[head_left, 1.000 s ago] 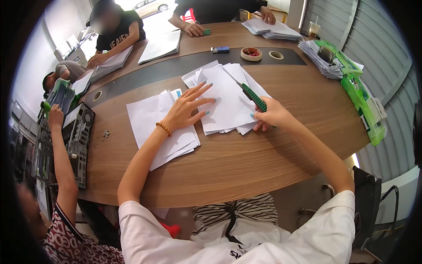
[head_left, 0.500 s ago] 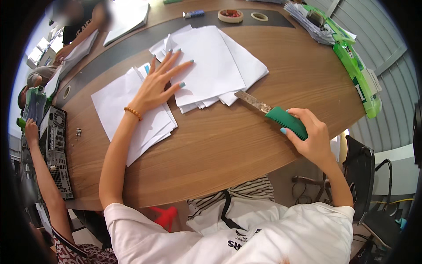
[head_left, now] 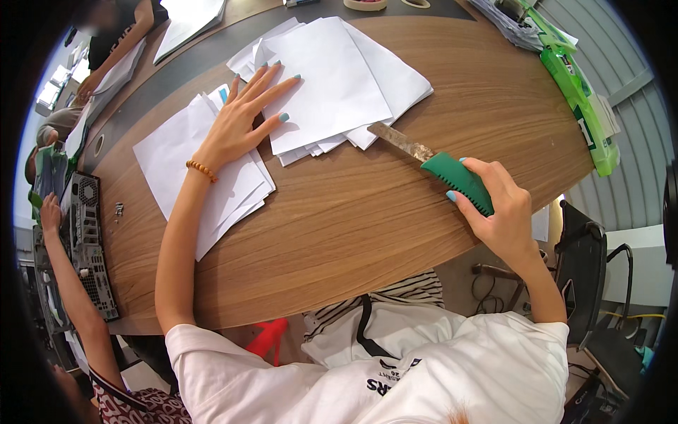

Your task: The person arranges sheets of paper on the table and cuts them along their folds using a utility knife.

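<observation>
My left hand (head_left: pixel 244 116) lies with fingers spread on the near left part of a stack of white paper sheets (head_left: pixel 328 85). The sheets are loosely squared, some fanned out to the right. Beneath my left wrist is a second, smaller pile of white sheets (head_left: pixel 183 162), with a bit of blue at its far end. My right hand (head_left: pixel 505 215) is closed around the green handle of a knife (head_left: pixel 458 180). Its flat, rust-stained blade points left and away from me, its tip at the stack's near right edge. Whether the tip is between sheets I cannot tell.
An opened computer case (head_left: pixel 88 247) stands at the left, with small metal parts (head_left: pixel 119 210) beside it. A co-worker's hand (head_left: pixel 51 212) is there. Tape rolls (head_left: pixel 366 3) lie at the far edge, green packages (head_left: pixel 583 120) at the right. A chair (head_left: pixel 583 261) stands right of me.
The whole view has shifted, so the table sits higher in the picture. The knife tip has moved slightly left against the stack's edge. My left hand stays on the sheets.
</observation>
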Demonstrator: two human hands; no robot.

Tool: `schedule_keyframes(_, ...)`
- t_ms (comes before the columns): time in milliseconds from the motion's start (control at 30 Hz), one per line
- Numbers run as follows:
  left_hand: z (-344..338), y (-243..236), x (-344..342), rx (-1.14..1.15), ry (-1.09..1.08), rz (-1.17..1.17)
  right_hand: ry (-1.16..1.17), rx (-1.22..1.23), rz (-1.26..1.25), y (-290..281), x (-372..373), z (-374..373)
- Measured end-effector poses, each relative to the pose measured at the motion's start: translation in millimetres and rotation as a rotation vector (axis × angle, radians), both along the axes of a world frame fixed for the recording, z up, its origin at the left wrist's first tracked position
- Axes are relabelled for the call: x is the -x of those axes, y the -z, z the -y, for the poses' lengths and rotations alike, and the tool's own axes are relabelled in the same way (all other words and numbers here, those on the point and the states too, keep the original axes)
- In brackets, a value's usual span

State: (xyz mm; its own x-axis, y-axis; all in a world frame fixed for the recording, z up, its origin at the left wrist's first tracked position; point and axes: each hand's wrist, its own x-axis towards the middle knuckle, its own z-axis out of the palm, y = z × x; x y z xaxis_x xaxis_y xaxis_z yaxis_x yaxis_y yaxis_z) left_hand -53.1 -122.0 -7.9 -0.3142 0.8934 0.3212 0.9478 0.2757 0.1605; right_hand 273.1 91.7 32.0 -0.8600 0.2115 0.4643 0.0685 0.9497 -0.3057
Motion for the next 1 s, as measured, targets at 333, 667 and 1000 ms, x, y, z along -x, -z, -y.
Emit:
schedule_keyframes(333, 0.5, 4.4, 0.1, 0.000, -0.021, 0.017, 0.023, -0.007, 0.012, 1.8, -1.9, -1.2)
schedule_keyframes(667, 1.4, -1.4, 0.2, 0.014, -0.020, -0.005, 0.035, -0.008, 0.006, -1.4, -4.0, -3.3)
schedule_keyframes(1000, 0.5, 2.2, 2.1, 0.014, -0.030, 0.000, 0.038, -0.019, 0.010, 2.4, -0.5, -5.9)
